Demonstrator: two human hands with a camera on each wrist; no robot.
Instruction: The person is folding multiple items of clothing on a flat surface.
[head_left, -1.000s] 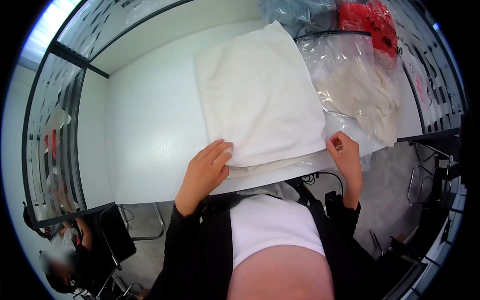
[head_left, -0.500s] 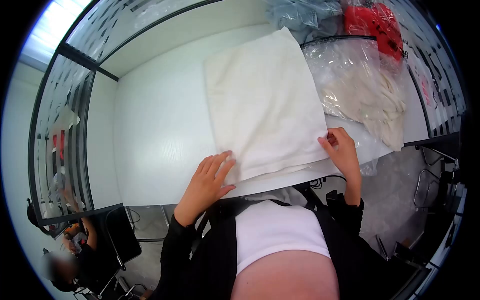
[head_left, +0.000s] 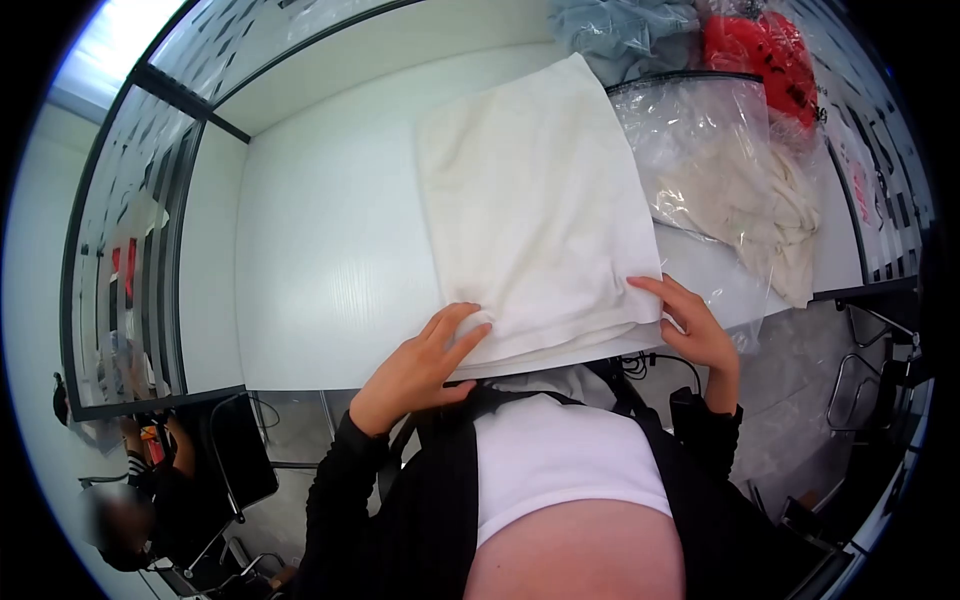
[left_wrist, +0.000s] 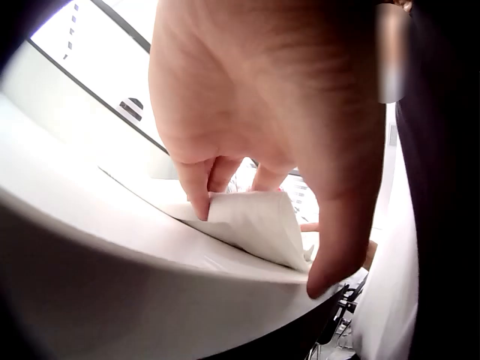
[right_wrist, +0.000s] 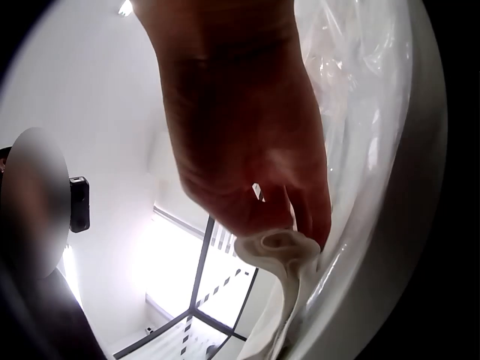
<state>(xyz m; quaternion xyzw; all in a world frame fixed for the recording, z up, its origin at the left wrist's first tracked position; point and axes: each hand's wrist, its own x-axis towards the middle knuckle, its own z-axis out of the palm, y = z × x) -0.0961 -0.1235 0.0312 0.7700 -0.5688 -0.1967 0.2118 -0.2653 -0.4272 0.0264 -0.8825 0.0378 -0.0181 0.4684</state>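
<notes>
A folded white cloth point(head_left: 535, 190) lies on the white table, its layered near edge along the table's front. My left hand point(head_left: 420, 365) is at its near left corner. In the left wrist view the fingers point(left_wrist: 196, 196) touch the top of the layers, while the thumb point(left_wrist: 337, 255) stands apart from them. At the near right corner my right hand point(head_left: 695, 325) pinches the cloth's side edge. The right wrist view shows the edge point(right_wrist: 279, 247) bunched into a soft roll under the fingertips, with the folded layers hanging below it.
Right of the cloth, a clear zip bag point(head_left: 690, 130) and cream fabric point(head_left: 785, 210) overlap. Bagged grey-blue fabric point(head_left: 625, 35) and a red bundle point(head_left: 760, 65) sit at the back right. Low partitions point(head_left: 210, 250) border the table. Another person point(head_left: 160, 510) sits at lower left.
The cloth's near edge has come closer to the table's front, its layers lying more evenly. My right fingers have reached further over the right edge; the left hand stays at the left corner.
</notes>
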